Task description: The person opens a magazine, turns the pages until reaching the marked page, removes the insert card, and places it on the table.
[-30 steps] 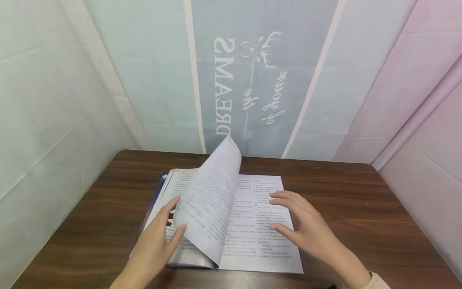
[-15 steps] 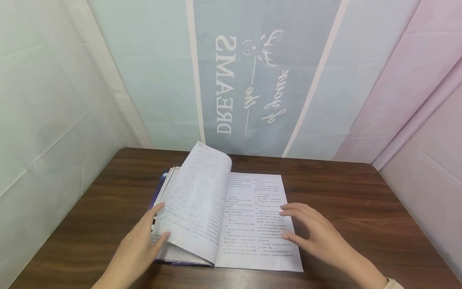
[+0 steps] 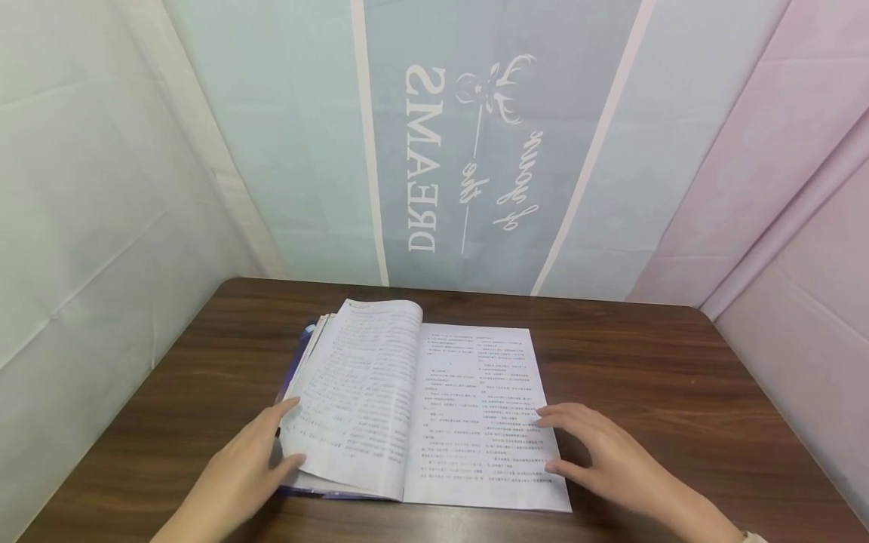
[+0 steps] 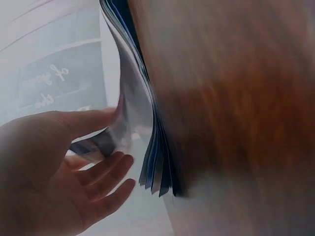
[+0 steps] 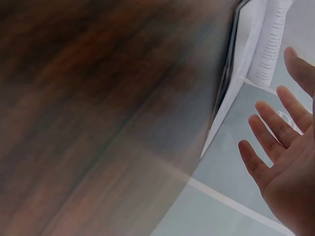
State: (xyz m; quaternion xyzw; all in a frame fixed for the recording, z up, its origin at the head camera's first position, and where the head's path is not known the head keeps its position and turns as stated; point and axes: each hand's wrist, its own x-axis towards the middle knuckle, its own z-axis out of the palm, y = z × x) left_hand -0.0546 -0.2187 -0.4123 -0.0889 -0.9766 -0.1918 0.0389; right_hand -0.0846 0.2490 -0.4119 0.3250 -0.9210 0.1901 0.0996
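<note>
An open magazine (image 3: 475,422) with two columns of print lies on the table, its dark blue cover showing along the left edge. A page (image 3: 353,392) bulges over its left half, curved near the spine. My left hand (image 3: 234,464) is at that page's outer lower corner, thumb tip over the paper; in the left wrist view the left hand (image 4: 64,167) has the page (image 4: 135,98) bending between thumb and fingers. My right hand (image 3: 611,460) hovers by the right page's outer edge, fingers loosely bent and holding nothing; the right wrist view shows the right hand (image 5: 285,147) with fingers spread.
The dark brown wooden table (image 3: 679,377) stretches out on both sides of the magazine. Behind it hangs a pale cloth (image 3: 462,151) with reversed lettering and a deer head, and light fabric walls (image 3: 88,226) close in the sides.
The page has come down leftward from a raised curl to lie nearly flat, my left hand moving left and nearer along with it. My right hand has drifted right and slightly nearer.
</note>
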